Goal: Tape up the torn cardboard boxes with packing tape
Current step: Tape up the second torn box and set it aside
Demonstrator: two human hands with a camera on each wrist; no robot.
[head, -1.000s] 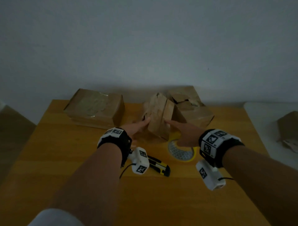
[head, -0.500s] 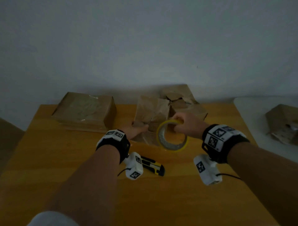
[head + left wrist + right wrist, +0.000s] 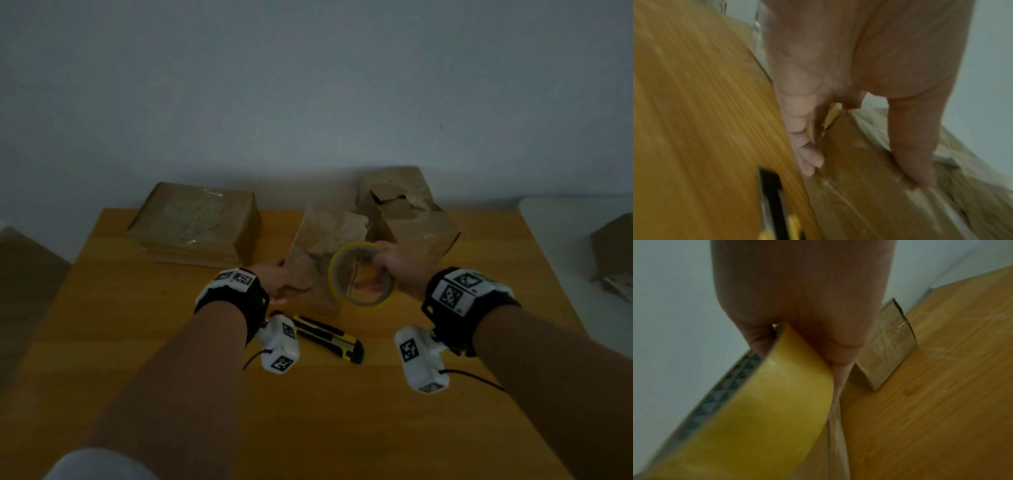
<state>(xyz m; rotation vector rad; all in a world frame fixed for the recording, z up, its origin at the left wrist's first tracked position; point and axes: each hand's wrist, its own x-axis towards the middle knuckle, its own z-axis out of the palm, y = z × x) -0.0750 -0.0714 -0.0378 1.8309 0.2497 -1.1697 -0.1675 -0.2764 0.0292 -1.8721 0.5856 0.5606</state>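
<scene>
Head view, far left of both hands: a taped cardboard box (image 3: 195, 224) lies flat on the wooden table (image 3: 120, 342), well apart from the left hand's fingers. Next comes the left hand (image 3: 279, 282) — its fingers and thumb are curled round the near left edge of the torn middle box (image 3: 325, 233), which stands tilted on the table; the left wrist view shows the thumb (image 3: 914, 146) laid along the cardboard face. Just beneath that wrist lies a yellow-and-black utility knife (image 3: 329, 337). To the right, the right hand (image 3: 399, 269) grips the yellow roll of packing tape (image 3: 359, 274) by its upper rim, holding it upright in front of the middle box. Beyond the right hand's knuckles sits another torn box (image 3: 411, 212) — against the wall (image 3: 308, 85).
</scene>
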